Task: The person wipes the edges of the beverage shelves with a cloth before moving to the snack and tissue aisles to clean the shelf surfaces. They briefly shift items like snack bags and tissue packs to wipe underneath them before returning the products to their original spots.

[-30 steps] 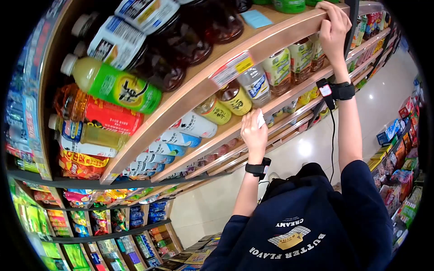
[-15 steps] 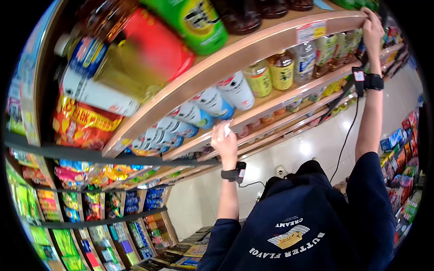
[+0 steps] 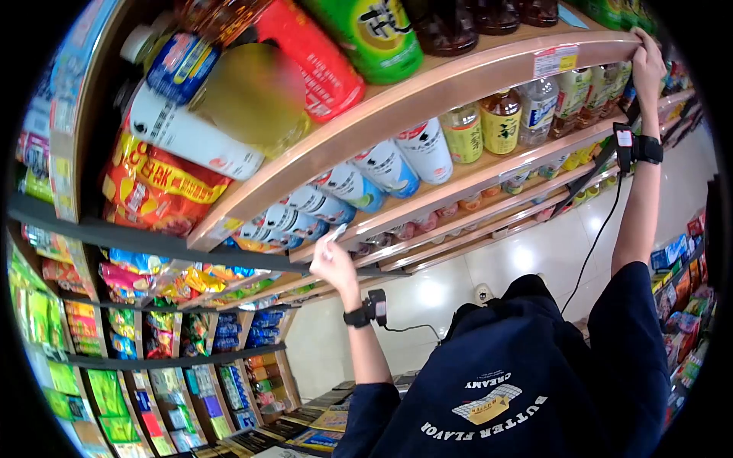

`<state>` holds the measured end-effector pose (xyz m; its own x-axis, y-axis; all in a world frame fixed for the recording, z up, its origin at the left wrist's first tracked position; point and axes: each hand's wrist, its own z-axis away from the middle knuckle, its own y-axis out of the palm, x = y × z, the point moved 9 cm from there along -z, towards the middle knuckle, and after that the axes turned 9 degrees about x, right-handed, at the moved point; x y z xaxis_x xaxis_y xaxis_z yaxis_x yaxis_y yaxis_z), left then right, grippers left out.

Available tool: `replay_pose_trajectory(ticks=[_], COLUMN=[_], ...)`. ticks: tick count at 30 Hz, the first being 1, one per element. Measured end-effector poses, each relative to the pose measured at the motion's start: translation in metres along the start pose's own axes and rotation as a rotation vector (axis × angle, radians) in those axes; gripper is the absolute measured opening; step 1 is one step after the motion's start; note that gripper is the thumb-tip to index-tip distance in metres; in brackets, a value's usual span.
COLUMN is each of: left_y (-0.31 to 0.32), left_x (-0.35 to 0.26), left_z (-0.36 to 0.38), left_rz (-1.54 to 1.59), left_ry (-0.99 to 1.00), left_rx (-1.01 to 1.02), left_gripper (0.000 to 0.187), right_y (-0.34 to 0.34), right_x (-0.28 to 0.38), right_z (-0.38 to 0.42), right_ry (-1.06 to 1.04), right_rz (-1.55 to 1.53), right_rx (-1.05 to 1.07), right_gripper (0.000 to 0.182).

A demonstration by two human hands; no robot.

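Note:
My left hand (image 3: 334,263) is closed, and a small white scrap (image 3: 337,231), perhaps tissue or paper, sticks out between its fingers. The hand is at the front edge of the lower shelf (image 3: 405,210), just below a row of white-and-blue bottles (image 3: 343,185). At the far right, my right hand (image 3: 647,59) grips the end of the upper shelf (image 3: 489,70), its fingers bent over the wooden edge. Both wrists wear black straps with small devices.
Above stand a green bottle (image 3: 378,38), a red package (image 3: 313,57) and an orange snack bag (image 3: 160,187). A price tag (image 3: 556,61) is on the upper shelf edge. Snack racks (image 3: 145,336) line the left. Cables hang from both wrists above the tiled floor (image 3: 439,298).
My left hand has moved left and slightly down along the lower shelf edge, still with the white scrap. My right hand keeps its hold on the upper shelf. The whole view has shifted slightly.

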<state>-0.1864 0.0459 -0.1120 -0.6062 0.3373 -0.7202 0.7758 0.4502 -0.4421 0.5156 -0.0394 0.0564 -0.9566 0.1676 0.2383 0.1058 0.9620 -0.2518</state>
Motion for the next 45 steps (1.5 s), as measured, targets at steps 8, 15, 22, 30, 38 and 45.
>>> replay_pose_trajectory(ticks=[8, 15, 22, 30, 38, 45], left_y=[0.003, 0.087, 0.155, 0.191, 0.223, 0.287], left_x=[-0.196, -0.216, -0.222, -0.264, -0.355, -0.372], left_z=[0.017, 0.012, 0.053, 0.057, 0.075, 0.093], left_rz=[0.07, 0.216, 1.277, 1.112, 0.569, 0.603], left_ry=[0.817, 0.569, -0.384, -0.327, 0.243, 0.177], left_rx=[-0.245, 0.04, 0.584, 0.545, 0.574, 0.807], left_gripper=[0.026, 0.031, 0.037, 0.033, 0.031, 0.028], right_y=[-0.025, -0.025, -0.025, -0.025, -0.012, -0.01], right_x=[0.068, 0.049, 0.05, 0.042, 0.032, 0.029], right_z=[0.002, 0.003, 0.003, -0.002, 0.003, 0.002], right_ry=[-0.027, 0.02, -0.009, 0.024, -0.072, -0.099], right_rz=[-0.117, -0.01, -0.097, -0.225, -0.263, -0.299], right_rx=[-0.066, -0.005, -0.019, 0.05, 0.068, 0.165], right_gripper=[0.022, 0.027, 0.026, 0.031, 0.036, 0.032])
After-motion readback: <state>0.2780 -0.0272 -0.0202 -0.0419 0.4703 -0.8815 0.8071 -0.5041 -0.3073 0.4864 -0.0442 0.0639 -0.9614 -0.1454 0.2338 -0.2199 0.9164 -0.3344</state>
